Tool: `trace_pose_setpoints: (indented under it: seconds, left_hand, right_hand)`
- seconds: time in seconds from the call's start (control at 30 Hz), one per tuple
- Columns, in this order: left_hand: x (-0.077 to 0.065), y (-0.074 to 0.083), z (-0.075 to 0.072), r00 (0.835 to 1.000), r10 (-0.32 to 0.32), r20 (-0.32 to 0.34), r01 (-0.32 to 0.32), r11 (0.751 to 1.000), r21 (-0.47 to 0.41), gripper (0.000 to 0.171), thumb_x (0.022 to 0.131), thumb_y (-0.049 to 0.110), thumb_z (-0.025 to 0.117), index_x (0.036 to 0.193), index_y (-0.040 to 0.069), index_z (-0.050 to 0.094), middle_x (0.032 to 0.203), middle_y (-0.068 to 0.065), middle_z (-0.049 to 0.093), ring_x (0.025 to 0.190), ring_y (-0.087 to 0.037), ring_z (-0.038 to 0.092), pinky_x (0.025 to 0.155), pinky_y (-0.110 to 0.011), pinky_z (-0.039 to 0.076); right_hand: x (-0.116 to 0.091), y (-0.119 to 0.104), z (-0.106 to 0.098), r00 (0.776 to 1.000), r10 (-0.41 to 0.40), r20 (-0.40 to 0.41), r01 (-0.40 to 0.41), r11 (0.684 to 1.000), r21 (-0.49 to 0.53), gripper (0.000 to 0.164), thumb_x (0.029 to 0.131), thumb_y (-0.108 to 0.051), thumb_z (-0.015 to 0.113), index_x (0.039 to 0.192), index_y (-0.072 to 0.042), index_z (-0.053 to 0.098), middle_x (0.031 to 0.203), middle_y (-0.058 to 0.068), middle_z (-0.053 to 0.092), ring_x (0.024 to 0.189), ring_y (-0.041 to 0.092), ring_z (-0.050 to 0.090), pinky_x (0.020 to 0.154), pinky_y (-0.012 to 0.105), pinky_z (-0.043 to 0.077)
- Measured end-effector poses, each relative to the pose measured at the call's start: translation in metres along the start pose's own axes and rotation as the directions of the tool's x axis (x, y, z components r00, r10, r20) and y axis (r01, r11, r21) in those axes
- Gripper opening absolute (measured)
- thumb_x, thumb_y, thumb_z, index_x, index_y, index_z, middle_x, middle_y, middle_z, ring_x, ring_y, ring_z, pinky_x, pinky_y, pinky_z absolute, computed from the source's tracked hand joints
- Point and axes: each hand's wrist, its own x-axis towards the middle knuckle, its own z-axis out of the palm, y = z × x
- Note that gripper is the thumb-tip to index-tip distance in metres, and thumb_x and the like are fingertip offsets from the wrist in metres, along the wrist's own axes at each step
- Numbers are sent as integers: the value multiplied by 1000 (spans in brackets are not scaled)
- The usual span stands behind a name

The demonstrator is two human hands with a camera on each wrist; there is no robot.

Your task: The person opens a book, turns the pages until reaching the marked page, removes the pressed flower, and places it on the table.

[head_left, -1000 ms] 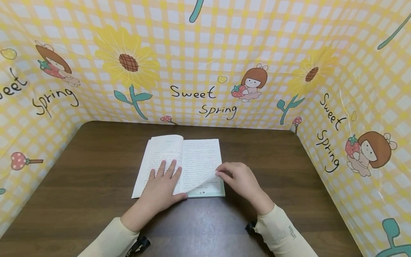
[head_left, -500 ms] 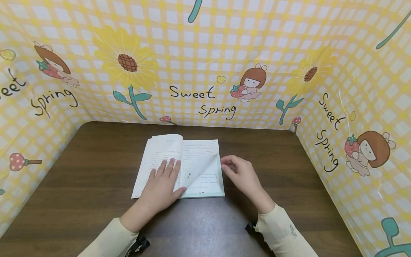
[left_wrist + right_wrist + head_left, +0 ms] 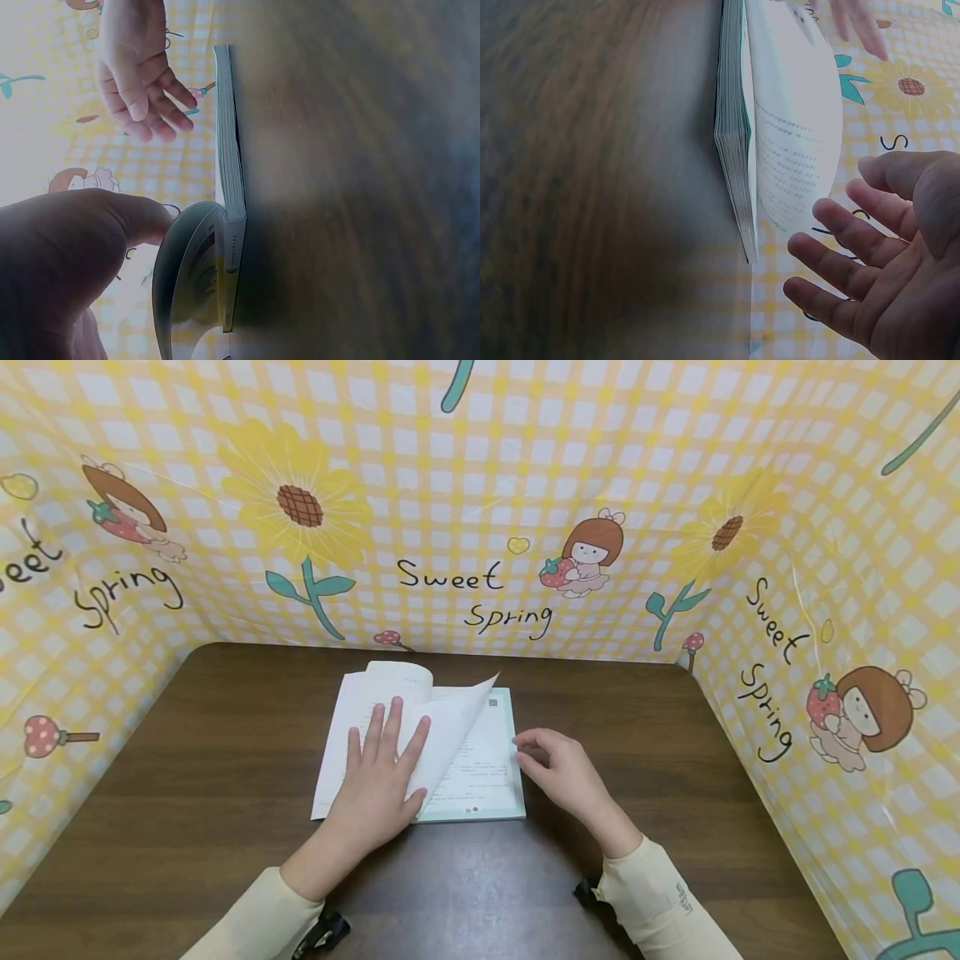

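An open book [image 3: 480, 777] with white printed pages and a pale green border lies on the table. My left hand [image 3: 378, 785] rests on its left side with fingers spread, thumb near the spine. A page [image 3: 450, 718] stands lifted and curls leftward, its upper corner sticking up, its near part by the left thumb. Beside the book's right edge hovers my right hand [image 3: 562, 768], fingers loosely bent and holding nothing. The right wrist view shows that hand's fingers [image 3: 832, 277] apart from the raised page [image 3: 795, 135]. In the left wrist view the thumb [image 3: 142, 217] is against the bent pages.
The dark wooden table [image 3: 637, 710] surrounds the book. A yellow checked cloth [image 3: 450, 468] with flowers and cartoon figures encloses the back and both sides. Black straps [image 3: 322, 935] show at the wrists under pale sleeves.
The right hand has released the page's edge and moved slightly right. That page has swung from right to left, uncovering the page below. The left hand's fingers have shifted slightly upward and spread.
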Motion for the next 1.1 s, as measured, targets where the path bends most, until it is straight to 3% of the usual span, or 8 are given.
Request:
trace_pose_setpoints:
  seconds: [0.17, 0.5, 0.83, 1.1]
  left_hand:
    - [-1, -1, 1, 995, 99, 8, -99, 993, 57, 86, 89, 29, 70, 164, 22, 28, 173, -11, -5, 158, -42, -3, 118, -73, 2]
    - [-1, -2, 2, 976, 208, 68, -211, 977, 33, 69, 92, 17, 58, 158, 25, 42, 172, -3, 17, 160, -32, 8, 124, -63, 6]
    - [-2, -4, 2, 968, 202, 150, -206, 978, 13, 56, 93, 19, 55, 149, 22, 57, 167, -4, 33, 158, -33, 18, 124, -62, 10]
    - [-3, -2, -1, 968, 116, 223, -122, 993, 9, 51, 98, 26, 53, 147, 13, 57, 165, -8, 36, 157, -34, 22, 123, -62, 15]
  right_hand:
    - [-1, -1, 0, 1000, 11, 19, -11, 1000, -1, 26, 98, -18, 71, 121, -7, 71, 120, 9, 72, 112, 29, 71, 98, 49, 55]
    - [-1, 0, 2, 999, 16, 48, -13, 997, -80, 27, 99, -25, 70, 123, -12, 72, 125, 0, 70, 120, 24, 65, 99, 46, 53]
    - [-1, 3, 3, 997, 14, 77, -6, 995, -100, 28, 98, -25, 71, 124, -14, 72, 127, -2, 69, 122, 20, 63, 103, 44, 51]
    - [-2, 4, 5, 995, -18, 100, 28, 994, -102, 29, 97, -22, 72, 125, -14, 71, 128, -2, 69, 124, 19, 62, 104, 45, 50]
